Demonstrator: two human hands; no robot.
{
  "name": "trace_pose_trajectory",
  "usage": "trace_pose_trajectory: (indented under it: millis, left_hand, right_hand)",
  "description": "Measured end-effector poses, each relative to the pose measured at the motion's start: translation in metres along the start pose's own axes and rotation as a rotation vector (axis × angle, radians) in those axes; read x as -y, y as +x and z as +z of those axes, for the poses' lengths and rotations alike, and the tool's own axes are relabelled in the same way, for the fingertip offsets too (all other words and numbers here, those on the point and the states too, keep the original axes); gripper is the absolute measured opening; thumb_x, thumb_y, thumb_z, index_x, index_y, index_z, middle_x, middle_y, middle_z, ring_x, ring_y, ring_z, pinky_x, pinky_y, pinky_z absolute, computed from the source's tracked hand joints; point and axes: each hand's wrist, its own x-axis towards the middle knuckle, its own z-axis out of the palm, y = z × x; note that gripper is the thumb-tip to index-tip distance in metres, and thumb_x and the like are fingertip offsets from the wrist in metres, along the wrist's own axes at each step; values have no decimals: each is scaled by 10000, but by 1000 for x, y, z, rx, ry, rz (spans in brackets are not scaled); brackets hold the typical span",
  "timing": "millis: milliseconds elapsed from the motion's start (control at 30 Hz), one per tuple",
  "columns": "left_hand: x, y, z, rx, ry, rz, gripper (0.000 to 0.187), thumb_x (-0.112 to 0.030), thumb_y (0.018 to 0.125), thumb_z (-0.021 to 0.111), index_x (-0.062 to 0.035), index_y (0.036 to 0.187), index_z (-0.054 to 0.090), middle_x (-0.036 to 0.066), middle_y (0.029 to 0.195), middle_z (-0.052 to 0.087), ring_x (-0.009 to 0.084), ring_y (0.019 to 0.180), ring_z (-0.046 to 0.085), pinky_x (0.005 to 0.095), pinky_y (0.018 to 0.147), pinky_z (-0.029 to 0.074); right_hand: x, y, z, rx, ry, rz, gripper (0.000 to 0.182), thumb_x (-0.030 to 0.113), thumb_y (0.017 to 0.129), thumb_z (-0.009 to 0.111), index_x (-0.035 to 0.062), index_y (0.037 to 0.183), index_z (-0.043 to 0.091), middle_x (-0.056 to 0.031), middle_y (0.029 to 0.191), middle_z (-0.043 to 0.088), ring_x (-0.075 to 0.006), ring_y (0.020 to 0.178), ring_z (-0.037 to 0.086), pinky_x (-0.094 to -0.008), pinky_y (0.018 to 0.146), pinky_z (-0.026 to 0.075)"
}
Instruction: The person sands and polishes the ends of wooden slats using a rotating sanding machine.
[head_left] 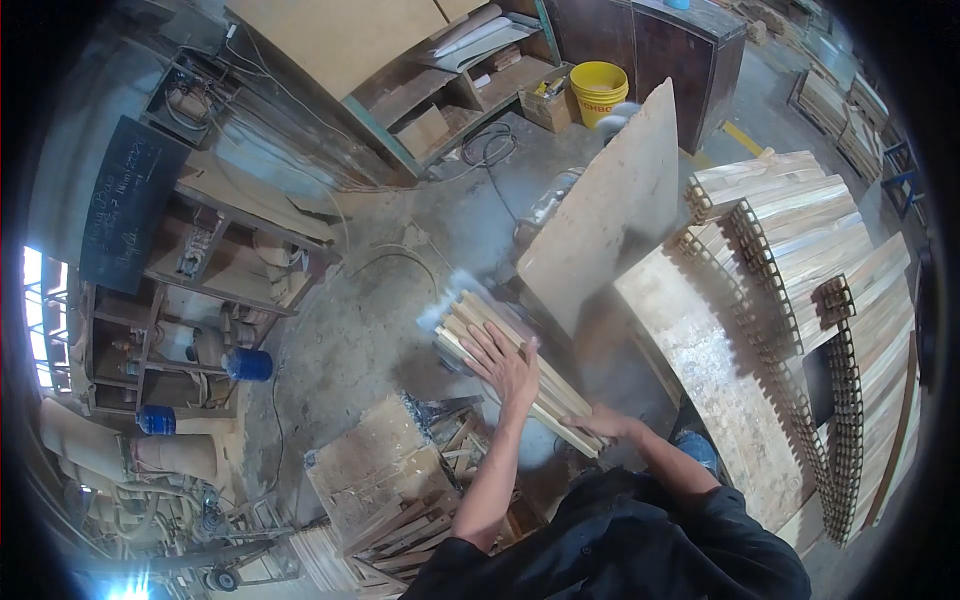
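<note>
A bundle of several pale wooden strips (550, 386) lies slantwise in front of my body, side by side. My left hand (510, 372) rests on top of the strips with its fingers stretched out and spread. At the near end, my right hand (612, 424) is closed around the strips; its fingertips are partly hidden. Beneath the far end is a pale, blurred surface (458, 290), which I cannot make out clearly. Just beyond the strips, a large upright board (610, 200) leans at an angle.
On the right, stacked wooden slats (800, 230) stand beside a long pale panel (710, 370). Scrap wood (410, 535) and a worn box (370, 460) lie at lower left. A yellow bucket (598, 90) stands at the back. Shelves (150, 330) line the left; cables cross the floor.
</note>
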Motion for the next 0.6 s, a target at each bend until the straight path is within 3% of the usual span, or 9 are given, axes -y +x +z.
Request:
trace_pose_trajectory:
  millis: [67, 167, 267, 300, 333, 367, 467, 600]
  left_hand:
    - [-4, -12, 3, 5, -1, 11, 918, -540, 994, 486, 48, 1582, 98, 324, 1635, -31, 527, 1498, -100, 652, 1183, -39]
    - [-4, -12, 2, -11, -2, 18, 912, -537, 997, 481, 48, 1582, 98, 323, 1636, -3, 532, 1498, -80, 650, 1185, -28]
    - [0, 15, -4, -94, 62, 37, 887, -530, 1011, 448, 48, 1582, 95, 304, 1643, 42, 509, 1511, -35, 620, 1202, -3]
    - [5, 35, -9, -131, 94, 48, 876, -527, 1017, 433, 49, 1582, 92, 296, 1645, 58, 496, 1517, -18, 606, 1210, 7]
    - [11, 63, -15, -103, 50, 29, 856, -519, 1025, 410, 36, 1588, 80, 279, 1651, 72, 463, 1527, 4, 579, 1221, 20]
    - [19, 90, -23, -79, 2, 14, 837, -512, 1033, 387, 22, 1593, 67, 261, 1656, 86, 431, 1537, 25, 552, 1232, 33]
    - [23, 119, -38, -42, -116, -51, 769, -470, 1055, 311, -17, 1605, 23, 228, 1673, 7, 375, 1552, 5, 533, 1239, 33]
    - [26, 117, -30, -44, -134, -56, 764, -482, 1054, 287, -52, 1612, -10, 214, 1676, 0, 369, 1553, -6, 522, 1243, 31]
  right_hand:
    - [-25, 13, 6, -13, -17, -35, 938, 861, 732, 599, -19, 1026, 734, -113, 749, 677, -234, 619, 695, -349, 435, 507]
    - [-31, 11, 0, 103, 22, 42, 817, 774, 799, 629, 18, 1097, 720, -96, 841, 712, -204, 689, 709, -331, 496, 545]
    - [8, 19, -7, 440, 586, -57, 668, 629, 891, 649, 26, 1175, 684, -104, 931, 735, -180, 709, 712, -338, 570, 581]
    - [22, 36, -16, 554, 626, 8, 596, 528, 918, 678, 46, 1267, 641, -105, 1083, 728, -125, 876, 715, -336, 739, 606]
    - [46, 55, -24, 581, 706, -5, 586, 510, 927, 668, 34, 1266, 628, -132, 1077, 722, -195, 878, 727, -371, 755, 607]
    - [74, 43, -31, 796, 765, -109, 563, 485, 932, 667, 0, 1216, 633, -164, 1055, 716, -282, 869, 729, -430, 760, 609]
    - [99, 62, -32, 856, 854, -140, 583, 487, 939, 650, -27, 1213, 613, -196, 1042, 706, -343, 871, 723, -480, 776, 605]
    - [102, 41, -35, 834, 887, -201, 620, 515, 950, 622, -28, 1246, 582, -223, 1033, 700, -342, 873, 724, -488, 795, 602]
